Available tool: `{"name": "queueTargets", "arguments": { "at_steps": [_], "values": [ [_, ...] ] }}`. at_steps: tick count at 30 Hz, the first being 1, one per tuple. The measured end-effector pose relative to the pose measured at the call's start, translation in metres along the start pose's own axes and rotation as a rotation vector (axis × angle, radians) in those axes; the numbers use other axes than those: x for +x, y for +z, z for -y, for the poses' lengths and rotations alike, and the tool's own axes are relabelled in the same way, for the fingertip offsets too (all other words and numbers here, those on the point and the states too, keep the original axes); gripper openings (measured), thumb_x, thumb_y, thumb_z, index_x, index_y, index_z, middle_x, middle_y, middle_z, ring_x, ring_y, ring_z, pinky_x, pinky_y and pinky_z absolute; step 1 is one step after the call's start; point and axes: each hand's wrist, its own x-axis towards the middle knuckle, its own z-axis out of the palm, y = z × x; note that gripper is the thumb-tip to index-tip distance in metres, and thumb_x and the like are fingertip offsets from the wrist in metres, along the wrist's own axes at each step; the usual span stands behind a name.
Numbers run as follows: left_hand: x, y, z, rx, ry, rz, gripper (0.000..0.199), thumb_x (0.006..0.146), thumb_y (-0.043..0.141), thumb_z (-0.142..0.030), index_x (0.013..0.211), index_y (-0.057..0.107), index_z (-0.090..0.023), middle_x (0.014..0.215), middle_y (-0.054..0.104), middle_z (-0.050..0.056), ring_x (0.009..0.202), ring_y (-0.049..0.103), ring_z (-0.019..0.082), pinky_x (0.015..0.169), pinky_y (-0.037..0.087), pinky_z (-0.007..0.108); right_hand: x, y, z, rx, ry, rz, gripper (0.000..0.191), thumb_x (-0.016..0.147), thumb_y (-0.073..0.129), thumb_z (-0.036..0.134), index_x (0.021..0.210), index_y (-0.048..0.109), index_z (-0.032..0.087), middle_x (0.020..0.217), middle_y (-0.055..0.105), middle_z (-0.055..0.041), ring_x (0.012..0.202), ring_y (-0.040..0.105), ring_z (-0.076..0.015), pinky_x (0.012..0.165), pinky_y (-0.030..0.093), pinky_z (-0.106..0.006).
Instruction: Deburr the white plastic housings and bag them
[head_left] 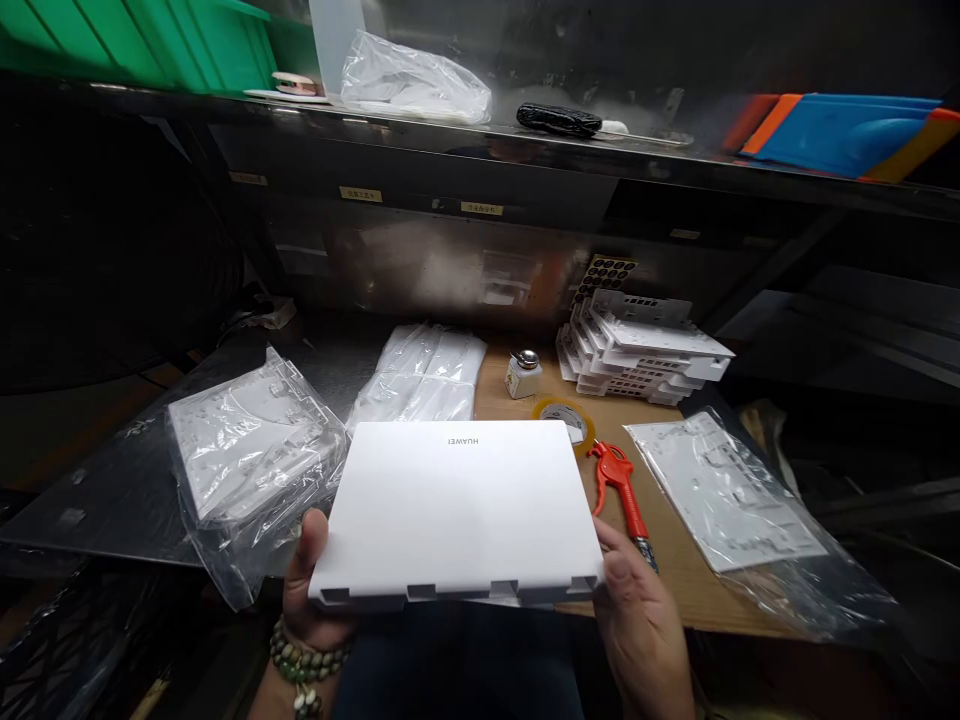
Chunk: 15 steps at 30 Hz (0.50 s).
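Observation:
Between both hands I hold a white plastic cover (pixel 465 510) with its smooth face up. Small lettering near its far edge reads HUAWEI, upside down from here, and notches run along the near edge. My left hand (pixel 311 590) grips the left near corner, thumb up on the side. On the right side, my right hand (pixel 634 610) closes on the other near corner; its fingers beneath are partly hidden. Just beyond my right hand lies a red air blow gun (pixel 619 485), beside a roll of yellowish tape (pixel 562 418). Bagged white plastic parts (pixel 240 430) lie beyond my left hand.
Stacked white plastic parts (pixel 645 345) stand at the back right of the cardboard (pixel 675 510). A small white dispenser bottle (pixel 523 374) and clear plastic bags (pixel 420 375) are behind the cover. Another bagged part (pixel 735 490) lies right. Overhead runs a metal shelf (pixel 450 140).

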Motion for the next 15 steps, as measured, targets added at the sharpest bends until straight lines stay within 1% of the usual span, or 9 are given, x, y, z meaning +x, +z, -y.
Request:
{"name": "queueTargets", "arguments": {
  "at_steps": [3,6,8,10,12,15],
  "values": [
    [-0.004,-0.004,-0.001,0.042,0.000,-0.054,0.060,0.105,0.040,-0.060,0.146,0.062,-0.021,0.143,0.067,0.008,0.145,0.049,0.031,0.128,0.026,0.046,0.000,0.000,0.000,-0.006,0.015,-0.004,0.051,0.093,0.064,0.062,0.129,0.075,0.028,0.130,0.075,-0.0112,0.120,0.071,-0.0332,0.103,0.059,-0.047],
    [-0.020,-0.018,-0.004,0.106,-0.022,-0.220,0.060,0.098,0.052,-0.067,0.139,0.069,-0.027,0.139,0.071,0.005,0.142,0.054,0.035,0.125,0.033,0.049,0.001,0.002,0.001,-0.021,0.012,-0.019,0.050,0.092,0.065,0.062,0.128,0.075,0.029,0.131,0.075,-0.0105,0.120,0.071,-0.0330,0.104,0.058,-0.048],
    [-0.035,-0.032,-0.007,0.145,0.004,-0.313,0.063,0.093,0.057,-0.072,0.137,0.071,-0.030,0.139,0.071,0.006,0.136,0.060,0.037,0.122,0.039,0.052,0.001,0.003,0.003,-0.037,0.002,-0.025,0.049,0.092,0.065,0.062,0.127,0.076,0.029,0.132,0.075,-0.0103,0.121,0.071,-0.0330,0.106,0.057,-0.049],
    [-0.049,-0.047,-0.009,0.193,0.016,-0.366,0.067,0.091,0.060,-0.073,0.142,0.067,-0.030,0.139,0.071,0.008,0.132,0.064,0.039,0.119,0.044,0.054,0.002,0.005,0.003,-0.050,-0.006,-0.025,0.048,0.092,0.066,0.061,0.126,0.076,0.029,0.133,0.074,-0.0104,0.122,0.070,-0.0330,0.108,0.056,-0.050],
    [-0.062,-0.058,-0.012,0.237,0.003,-0.413,0.075,0.089,0.064,-0.071,0.151,0.058,-0.029,0.138,0.071,0.011,0.128,0.066,0.039,0.114,0.049,0.055,0.002,0.005,0.003,-0.059,-0.012,-0.026,0.048,0.093,0.065,0.061,0.126,0.077,0.029,0.132,0.074,-0.0109,0.122,0.071,-0.0333,0.109,0.055,-0.051],
    [-0.071,-0.066,-0.013,0.273,0.016,-0.506,0.092,0.083,0.073,-0.067,0.161,0.041,-0.031,0.138,0.072,0.009,0.127,0.067,0.040,0.107,0.056,0.052,0.003,0.004,0.000,-0.070,-0.023,-0.028,0.047,0.093,0.064,0.061,0.125,0.077,0.029,0.130,0.075,-0.0116,0.121,0.071,-0.0335,0.108,0.056,-0.052]
  ]
}}
